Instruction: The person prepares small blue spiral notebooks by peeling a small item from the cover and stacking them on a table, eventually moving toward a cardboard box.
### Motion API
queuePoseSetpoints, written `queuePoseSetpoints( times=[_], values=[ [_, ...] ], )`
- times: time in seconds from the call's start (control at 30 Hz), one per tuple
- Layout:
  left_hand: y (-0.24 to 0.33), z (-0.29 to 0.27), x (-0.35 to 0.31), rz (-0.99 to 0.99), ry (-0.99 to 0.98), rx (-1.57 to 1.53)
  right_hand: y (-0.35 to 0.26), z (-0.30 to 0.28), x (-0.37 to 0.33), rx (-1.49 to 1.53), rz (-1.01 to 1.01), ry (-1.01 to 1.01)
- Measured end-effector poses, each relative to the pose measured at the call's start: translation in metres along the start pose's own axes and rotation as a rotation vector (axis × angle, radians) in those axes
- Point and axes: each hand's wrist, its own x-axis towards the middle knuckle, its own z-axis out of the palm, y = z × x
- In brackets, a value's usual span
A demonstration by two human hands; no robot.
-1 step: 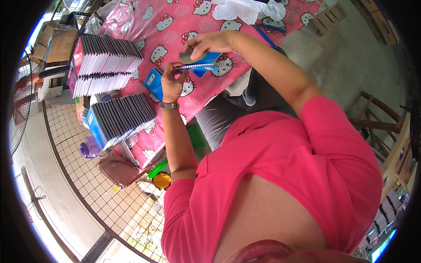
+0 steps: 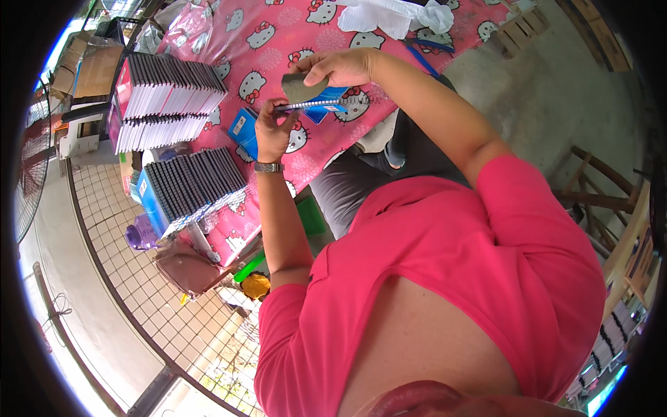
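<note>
My left hand point(image 2: 272, 132) pinches one end of a blue-covered notebook point(image 2: 323, 108), its spine edge turned toward me. A wire coil point(image 2: 363, 101) runs along that edge and sticks out past its right end. Just above the spine, my right hand point(image 2: 333, 68) is closed on a flat, dark olive-grey piece with a rounded edge point(image 2: 304, 88). I cannot make out whether this piece touches the notebook. Another blue notebook point(image 2: 244, 132) lies on the table by my left hand.
A pink patterned cloth point(image 2: 253, 42) covers the table. Black-spined notebooks stand in pink-covered point(image 2: 170, 97) and blue-covered point(image 2: 194, 184) stacks on the left. Crumpled white paper point(image 2: 396, 17) lies at the far edge. A wooden chair point(image 2: 597, 187) is at the right, a fan point(image 2: 35, 167) far left.
My right hand has shifted slightly, and the olive-grey piece, smeared and low along the spine before, now shows its broad face higher up. My left hand and the notebook stay put.
</note>
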Motion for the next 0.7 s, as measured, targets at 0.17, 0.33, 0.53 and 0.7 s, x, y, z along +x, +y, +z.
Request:
queuePoseSetpoints(
  times=[0.17,0.33,0.53,0.7],
  values=[
    [-0.004,-0.001,0.001,-0.034,0.002,-0.136,0.001,0.003,0.004,-0.063,-0.038,0.028],
    [-0.008,-0.001,0.003,0.017,0.016,-0.204,-0.005,0.003,0.009,-0.452,0.122,0.142],
    [-0.007,0.000,0.004,0.021,0.038,-0.307,-0.004,-0.003,0.012,-0.574,0.027,0.376],
    [-0.006,0.005,0.002,-0.024,0.151,-0.241,0.015,-0.069,-0.034,-1.223,-0.070,0.942]
  ],
)
